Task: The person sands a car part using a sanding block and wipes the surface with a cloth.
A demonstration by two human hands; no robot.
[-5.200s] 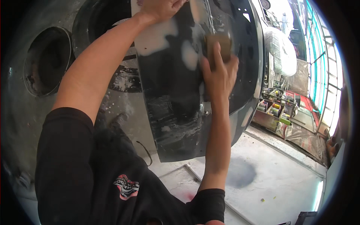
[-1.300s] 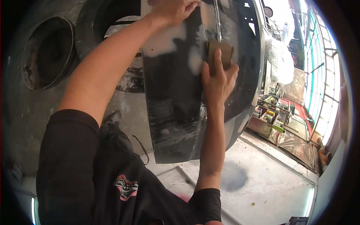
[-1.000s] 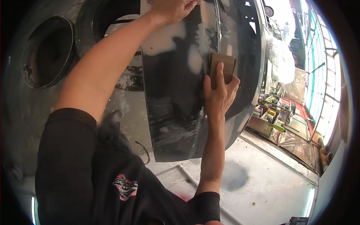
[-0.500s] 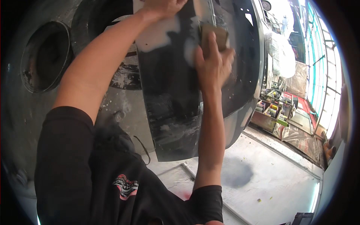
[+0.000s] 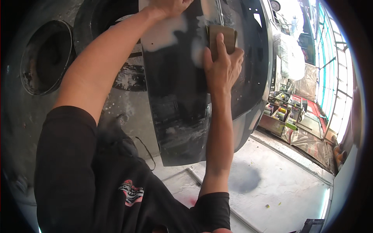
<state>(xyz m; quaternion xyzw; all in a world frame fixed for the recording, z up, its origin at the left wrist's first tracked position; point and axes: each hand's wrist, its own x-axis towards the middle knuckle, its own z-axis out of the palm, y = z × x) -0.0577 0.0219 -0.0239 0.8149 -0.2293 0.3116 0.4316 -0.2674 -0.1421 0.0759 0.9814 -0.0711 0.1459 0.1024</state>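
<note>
A dark car body panel (image 5: 176,77), patched with pale grey filler or primer, stretches before me under both arms. My right hand (image 5: 223,68) presses a brownish block (image 5: 222,37), which looks like a sanding block with abrasive paper round it, against the panel's upper part. The index finger lies along its top, and the other fingers and thumb spread about its near end. At the top edge of the view, my left hand (image 5: 169,7) is by the panel's pale upper left patch (image 5: 161,35). Its fingertips are cut off by the picture's edge.
On the left, a round dark bucket or tub (image 5: 46,58) stands on the grey floor (image 5: 19,128) near a tyre-like dark ring (image 5: 87,27). A cart with cans and tools (image 5: 281,110) is to the right. Whitish flooring (image 5: 279,178) spreads at lower right.
The block, smeared by motion before, now shows sharply at nearly the same spot under my right hand. My left hand has hardly moved.
</note>
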